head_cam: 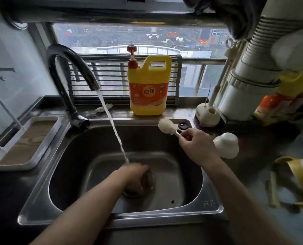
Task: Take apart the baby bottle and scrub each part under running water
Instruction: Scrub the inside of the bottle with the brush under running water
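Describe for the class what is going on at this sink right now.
A person works at a steel sink with the tap running. The left hand grips the clear bottle low in the basin, where the stream lands. The right hand holds a sponge-headed brush raised near the sink's back right corner, not yet in the bottle. A white domed cap sits on the counter to the right.

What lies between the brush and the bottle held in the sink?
Head view: only bare sink wall lies between the brush and the bottle; the water stream falls left of that stretch.
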